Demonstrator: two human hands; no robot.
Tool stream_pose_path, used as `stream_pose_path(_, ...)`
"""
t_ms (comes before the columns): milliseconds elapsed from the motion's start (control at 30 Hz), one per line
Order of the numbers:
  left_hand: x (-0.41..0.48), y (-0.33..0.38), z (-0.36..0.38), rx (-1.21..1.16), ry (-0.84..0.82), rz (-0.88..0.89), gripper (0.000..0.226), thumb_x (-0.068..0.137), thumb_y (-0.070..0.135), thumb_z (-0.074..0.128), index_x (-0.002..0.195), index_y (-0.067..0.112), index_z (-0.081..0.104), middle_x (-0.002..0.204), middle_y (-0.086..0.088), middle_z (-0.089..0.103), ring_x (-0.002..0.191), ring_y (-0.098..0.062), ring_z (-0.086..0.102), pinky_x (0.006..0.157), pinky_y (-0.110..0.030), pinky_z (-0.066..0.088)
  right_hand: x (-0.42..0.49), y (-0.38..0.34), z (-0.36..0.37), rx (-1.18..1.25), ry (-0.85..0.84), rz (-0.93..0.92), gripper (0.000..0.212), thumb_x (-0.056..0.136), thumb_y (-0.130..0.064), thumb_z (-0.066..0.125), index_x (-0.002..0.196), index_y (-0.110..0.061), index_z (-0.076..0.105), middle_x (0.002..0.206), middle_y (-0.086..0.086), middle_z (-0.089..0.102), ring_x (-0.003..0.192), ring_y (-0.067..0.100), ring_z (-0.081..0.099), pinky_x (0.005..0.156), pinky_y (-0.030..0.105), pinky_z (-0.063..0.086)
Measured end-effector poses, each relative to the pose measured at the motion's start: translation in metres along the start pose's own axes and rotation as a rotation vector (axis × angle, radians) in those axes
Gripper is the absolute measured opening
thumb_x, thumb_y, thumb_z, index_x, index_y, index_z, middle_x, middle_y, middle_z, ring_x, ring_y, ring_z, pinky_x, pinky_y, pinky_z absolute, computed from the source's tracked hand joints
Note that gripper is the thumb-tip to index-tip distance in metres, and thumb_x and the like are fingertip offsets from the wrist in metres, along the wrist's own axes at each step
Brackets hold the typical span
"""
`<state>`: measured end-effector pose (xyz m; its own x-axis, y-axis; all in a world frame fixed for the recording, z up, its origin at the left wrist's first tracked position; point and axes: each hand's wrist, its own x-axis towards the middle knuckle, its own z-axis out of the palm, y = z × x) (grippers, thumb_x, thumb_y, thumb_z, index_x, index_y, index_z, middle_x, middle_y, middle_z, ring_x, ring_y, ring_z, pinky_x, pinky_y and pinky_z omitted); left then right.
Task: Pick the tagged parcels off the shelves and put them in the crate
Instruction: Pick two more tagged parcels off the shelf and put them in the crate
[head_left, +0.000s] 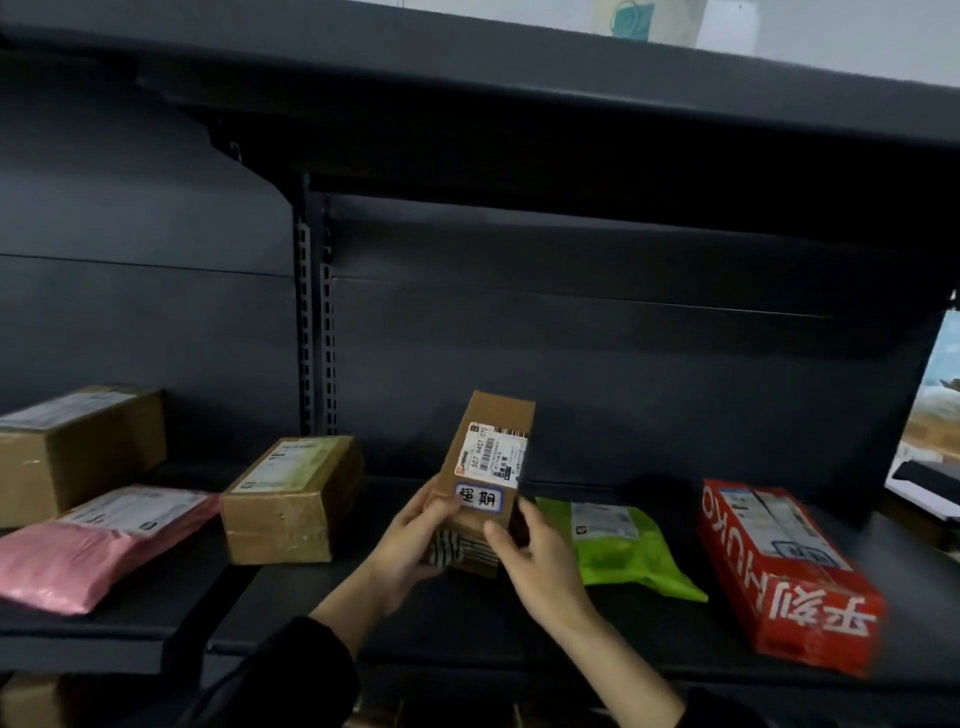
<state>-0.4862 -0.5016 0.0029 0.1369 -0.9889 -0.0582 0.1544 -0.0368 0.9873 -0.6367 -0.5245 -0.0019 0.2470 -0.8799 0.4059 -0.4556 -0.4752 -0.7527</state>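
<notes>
While a brown box (78, 447), a pink mailer (93, 545) and a taped carton (291, 499) lie at lower left, the left hand (410, 540) and right hand (530, 556) curl their fingers round the tagged parcel (488, 467), which is tilted at lower centre. A green mailer (623, 545) and a red box (779, 571) lie at lower right.

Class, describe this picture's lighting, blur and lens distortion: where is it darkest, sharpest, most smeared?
Head view: dim overall, with deep shadow under the top shelf; that shelf's edge bows from wide-angle distortion; the red box at right is blurred; the brown parcel, gripped by the left hand and right hand, is sharpest, its label partly readable.
</notes>
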Motion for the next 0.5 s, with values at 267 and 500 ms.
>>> stream_pose_path(267, 0.002, -0.003, -0.026, -0.237, 0.124, 0.179, 0.057, 0.086, 0.005, 0.059, 0.138, 0.021, 0.042, 0.125, -0.008, 0.061, 0.106, -0.023, 0.062, 0.082, -0.04, 0.052, 0.004, 0.031, -0.042, -0.321, 0.187, 0.021, 0.043, 0.091, -0.026, 0.056, 0.128, -0.005, 0.053, 0.126, 0.012, 0.055, 0.119, 0.024, 0.05, 0.1, 0.028, 0.036)
stream_pose_path(500, 0.002, -0.015, -0.028, -0.227, 0.157, 0.145, 0.064, 0.082, 0.005, 0.063, 0.141, 0.016, 0.04, 0.122, -0.012, 0.062, 0.107, -0.027, 0.061, 0.094, -0.045, 0.048, 0.014, 0.07, -0.082, -0.487, 0.278, 0.354, 0.053, 0.092, -0.034, 0.052, 0.131, 0.001, 0.047, 0.131, 0.024, 0.048, 0.121, 0.037, 0.046, 0.097, 0.038, 0.041)
